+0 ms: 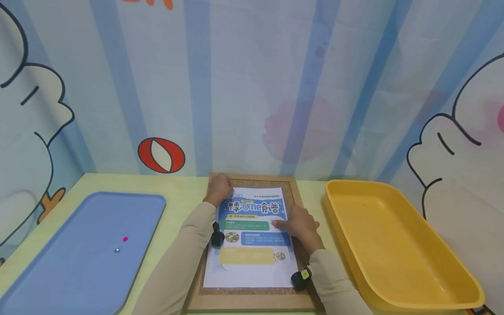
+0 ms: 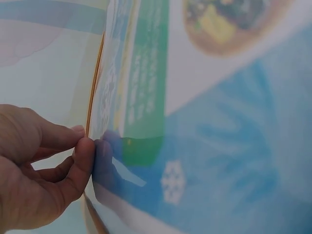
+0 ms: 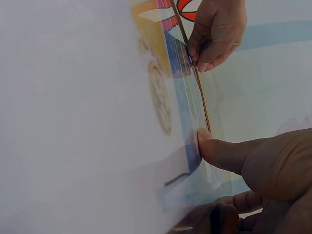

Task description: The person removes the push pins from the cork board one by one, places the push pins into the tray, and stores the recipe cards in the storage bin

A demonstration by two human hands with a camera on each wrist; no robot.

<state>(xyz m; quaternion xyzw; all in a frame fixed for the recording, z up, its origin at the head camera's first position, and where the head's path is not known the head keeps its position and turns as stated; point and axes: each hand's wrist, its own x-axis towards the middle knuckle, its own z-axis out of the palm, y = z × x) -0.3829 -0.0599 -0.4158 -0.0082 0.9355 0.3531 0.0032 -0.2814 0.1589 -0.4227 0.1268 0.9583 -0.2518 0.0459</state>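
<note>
A printed sheet [image 1: 252, 278] with blue, green and yellow blocks lies on a wood-framed cork board [image 1: 252, 302]. At the sheet's top left corner is my left hand [image 1: 220, 190], thumb and fingertips pinched together. In the left wrist view, the left hand [image 2: 41, 173] has its fingertips right at the sheet's surface; what they pinch is mostly hidden, a small pin by its look. My right hand [image 1: 301, 225] rests along the sheet's right edge. Its thumb lies straight on the print, and in the right wrist view that thumb [image 3: 229, 153] presses the sheet.
On the left, a blue tray [image 1: 90, 271] holds a pink pin [image 1: 125, 239] and a silver pin [image 1: 117, 250]. A deep yellow tray [image 1: 390, 245] stands on the right. Behind the pale yellow table [image 1: 181, 192] hangs a striped cartoon backdrop [image 1: 244, 87].
</note>
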